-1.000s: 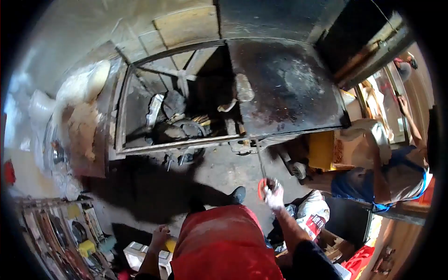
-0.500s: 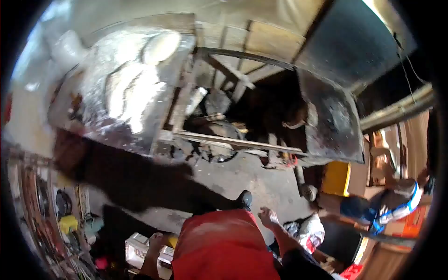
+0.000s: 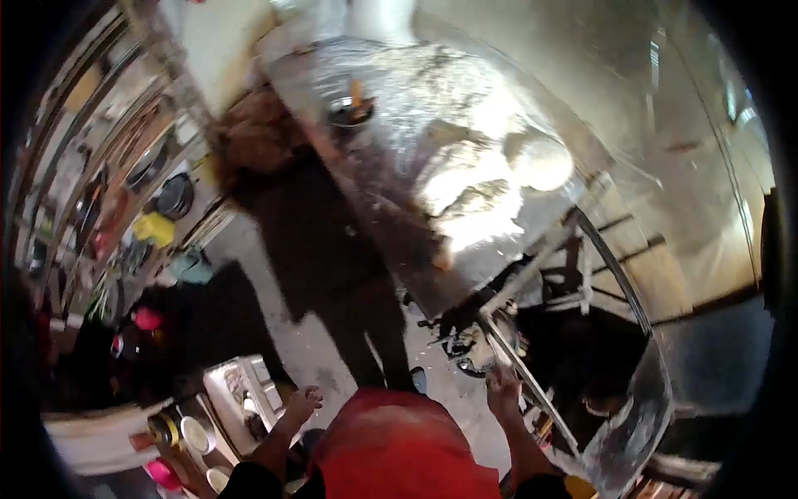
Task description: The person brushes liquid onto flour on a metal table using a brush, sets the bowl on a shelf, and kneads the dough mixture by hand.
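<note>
My left hand [image 3: 304,403] hangs low in front of me, empty, with loosely bent fingers, near a white box [image 3: 237,391] holding small items. Over by the metal-edged frame [image 3: 536,391], my right hand [image 3: 503,389] is also empty, its fingers loosely apart. Between them is the red apron [image 3: 399,445], dusted white. Ahead, a table [image 3: 399,224] carries a large white floury mass [image 3: 470,183] in bright light. A round whitish lump [image 3: 540,162] lies beside it. Toward the table's far left sits a dark bowl [image 3: 349,111] with an orange-brown object in it.
Shelves [image 3: 108,158] with pans and a yellow item [image 3: 155,229] line the left. A pink item [image 3: 164,474] and a pale round container [image 3: 197,435] are at lower left. The dark frame opening, with debris beneath it, is on the right. My shadow falls across the floor.
My view has swung left, so the floury table is now ahead and the frame has shifted right. Both hands remain empty; the left has risen slightly.
</note>
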Available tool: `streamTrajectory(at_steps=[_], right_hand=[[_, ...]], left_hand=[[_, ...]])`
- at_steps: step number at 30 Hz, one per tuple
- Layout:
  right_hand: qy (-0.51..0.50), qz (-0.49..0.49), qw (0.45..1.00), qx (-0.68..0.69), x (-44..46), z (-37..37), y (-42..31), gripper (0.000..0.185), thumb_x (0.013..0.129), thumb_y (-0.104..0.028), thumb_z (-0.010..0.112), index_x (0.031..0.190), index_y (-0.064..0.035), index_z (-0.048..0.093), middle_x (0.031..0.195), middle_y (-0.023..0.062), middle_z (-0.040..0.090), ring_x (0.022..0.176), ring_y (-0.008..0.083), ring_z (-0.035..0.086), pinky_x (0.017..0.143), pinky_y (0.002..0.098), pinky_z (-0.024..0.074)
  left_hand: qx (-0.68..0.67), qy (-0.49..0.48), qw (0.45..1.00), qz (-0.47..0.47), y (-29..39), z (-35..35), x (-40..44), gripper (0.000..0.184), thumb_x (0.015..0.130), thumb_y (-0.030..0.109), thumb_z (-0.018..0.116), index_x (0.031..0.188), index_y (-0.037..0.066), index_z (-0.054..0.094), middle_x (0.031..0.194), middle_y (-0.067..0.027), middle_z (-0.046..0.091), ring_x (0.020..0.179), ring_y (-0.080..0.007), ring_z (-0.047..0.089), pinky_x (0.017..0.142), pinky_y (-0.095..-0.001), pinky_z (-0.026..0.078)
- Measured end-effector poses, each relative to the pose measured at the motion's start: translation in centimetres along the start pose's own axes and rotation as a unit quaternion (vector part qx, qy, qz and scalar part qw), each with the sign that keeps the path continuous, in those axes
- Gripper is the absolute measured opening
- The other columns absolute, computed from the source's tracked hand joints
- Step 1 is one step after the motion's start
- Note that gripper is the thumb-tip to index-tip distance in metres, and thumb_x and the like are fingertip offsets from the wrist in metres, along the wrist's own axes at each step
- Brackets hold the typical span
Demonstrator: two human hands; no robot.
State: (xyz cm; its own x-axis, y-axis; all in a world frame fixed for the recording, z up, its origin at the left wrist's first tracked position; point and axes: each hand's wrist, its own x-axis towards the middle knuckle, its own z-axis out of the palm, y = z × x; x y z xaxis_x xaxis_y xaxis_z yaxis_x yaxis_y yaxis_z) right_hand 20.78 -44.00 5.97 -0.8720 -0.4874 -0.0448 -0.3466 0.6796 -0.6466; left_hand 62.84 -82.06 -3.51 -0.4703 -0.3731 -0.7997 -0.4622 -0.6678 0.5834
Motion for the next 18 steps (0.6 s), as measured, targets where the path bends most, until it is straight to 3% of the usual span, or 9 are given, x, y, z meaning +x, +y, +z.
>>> streamTrajectory(at_steps=[2, 4, 6, 7, 9, 12, 14, 16, 18], right_hand=[[-0.038, -0.150, 0.985, -0.072, 6.9, 0.3, -9.0, 0.040, 0.095, -0.017, 0.065, 0.133, -0.0072, 0.061, 0.123, 0.0160, 0.065, 0.108, 0.0320, 0.063, 0.091, 0.0419, 0.0523], [-0.070, -0.223, 0.968, -0.090, 13.2, 3.3, -12.7, 0.040, 0.094, -0.018, 0.065, 0.132, -0.0078, 0.062, 0.128, 0.0164, 0.063, 0.110, 0.0349, 0.062, 0.095, 0.0429, 0.0509], [-0.109, -0.336, 0.928, -0.117, 18.0, 6.9, -16.4, 0.039, 0.094, -0.020, 0.065, 0.132, -0.0091, 0.063, 0.138, 0.0170, 0.059, 0.115, 0.0406, 0.059, 0.103, 0.0448, 0.0480], [-0.115, -0.307, 0.943, -0.056, 19.3, 8.2, -19.4, 0.055, 0.091, -0.025, 0.070, 0.143, -0.0126, 0.056, 0.141, 0.0175, 0.056, 0.122, 0.0419, 0.054, 0.106, 0.0493, 0.0446], [-0.091, -0.333, 0.937, -0.056, 22.4, 11.5, -22.0, 0.058, 0.092, -0.031, 0.067, 0.144, -0.0125, 0.054, 0.140, 0.0191, 0.056, 0.125, 0.0433, 0.053, 0.107, 0.0519, 0.0430], [-0.087, -0.284, 0.932, -0.210, 25.9, 15.9, -24.5, 0.066, 0.090, -0.037, 0.065, 0.149, -0.0148, 0.049, 0.153, 0.0201, 0.044, 0.138, 0.0414, 0.043, 0.112, 0.0556, 0.0354], [-0.011, -0.369, 0.912, -0.180, 29.0, 18.8, -22.9, 0.073, 0.085, -0.035, 0.069, 0.152, -0.0174, 0.047, 0.158, 0.0193, 0.038, 0.142, 0.0397, 0.039, 0.115, 0.0555, 0.0313], [-0.007, -0.320, 0.909, -0.268, 30.4, 20.6, -24.3, 0.071, 0.089, -0.020, 0.063, 0.156, -0.0233, 0.042, 0.160, 0.0131, 0.037, 0.144, 0.0403, 0.037, 0.117, 0.0566, 0.0279], [-0.010, -0.287, 0.942, -0.175, 31.8, 21.8, -24.5, 0.066, 0.091, -0.014, 0.060, 0.155, -0.0236, 0.044, 0.161, 0.0115, 0.037, 0.144, 0.0412, 0.036, 0.118, 0.0575, 0.0256]], left_hand=[[0.006, 0.083, 0.996, -0.012, 1.2, 1.7, -4.4, 0.039, 0.096, 0.009, 0.062, 0.134, 0.004, 0.056, 0.102, -0.0073, 0.066, 0.082, -0.0175, 0.066, 0.065, -0.0278, 0.052], [0.048, 0.141, 0.988, -0.031, -1.9, -0.1, -3.6, 0.031, 0.097, 0.012, 0.064, 0.126, 0.004, 0.058, 0.098, -0.0036, 0.062, 0.077, -0.0149, 0.061, 0.062, -0.0281, 0.049], [-0.131, 0.116, 0.983, -0.059, -6.2, -3.2, -4.1, 0.023, 0.098, 0.017, 0.066, 0.117, 0.008, 0.059, 0.095, -0.0025, 0.061, 0.073, -0.0129, 0.058, 0.059, -0.0287, 0.046], [-0.195, 0.115, 0.972, -0.069, -7.1, -3.7, -4.8, 0.020, 0.098, 0.020, 0.068, 0.113, 0.010, 0.060, 0.094, -0.0021, 0.061, 0.072, -0.0121, 0.056, 0.057, -0.0289, 0.045], [-0.279, 0.115, 0.948, -0.102, -9.4, -5.5, -4.9, 0.018, 0.098, 0.023, 0.069, 0.110, 0.013, 0.061, 0.089, -0.0011, 0.060, 0.070, -0.0106, 0.055, 0.056, -0.0281, 0.043], [-0.008, 0.170, 0.982, -0.084, -8.2, -8.1, -4.7, 0.022, 0.098, 0.030, 0.066, 0.110, 0.012, 0.068, 0.082, -0.0020, 0.062, 0.068, -0.0134, 0.055, 0.056, -0.0294, 0.044], [0.121, 0.179, 0.974, -0.069, -7.0, -11.5, -3.8, 0.028, 0.098, 0.034, 0.065, 0.110, 0.011, 0.072, 0.078, -0.0026, 0.063, 0.066, -0.0153, 0.055, 0.056, -0.0304, 0.044], [0.158, 0.180, 0.969, -0.063, -3.7, -15.9, -2.1, 0.031, 0.098, 0.037, 0.064, 0.110, 0.010, 0.074, 0.075, -0.0029, 0.064, 0.065, -0.0162, 0.055, 0.056, -0.0308, 0.045], [0.092, 0.197, 0.974, -0.064, 1.4, -18.6, -1.0, 0.029, 0.102, 0.037, 0.055, 0.105, 0.012, 0.069, 0.081, -0.0034, 0.064, 0.068, -0.0181, 0.058, 0.057, -0.0316, 0.047]])
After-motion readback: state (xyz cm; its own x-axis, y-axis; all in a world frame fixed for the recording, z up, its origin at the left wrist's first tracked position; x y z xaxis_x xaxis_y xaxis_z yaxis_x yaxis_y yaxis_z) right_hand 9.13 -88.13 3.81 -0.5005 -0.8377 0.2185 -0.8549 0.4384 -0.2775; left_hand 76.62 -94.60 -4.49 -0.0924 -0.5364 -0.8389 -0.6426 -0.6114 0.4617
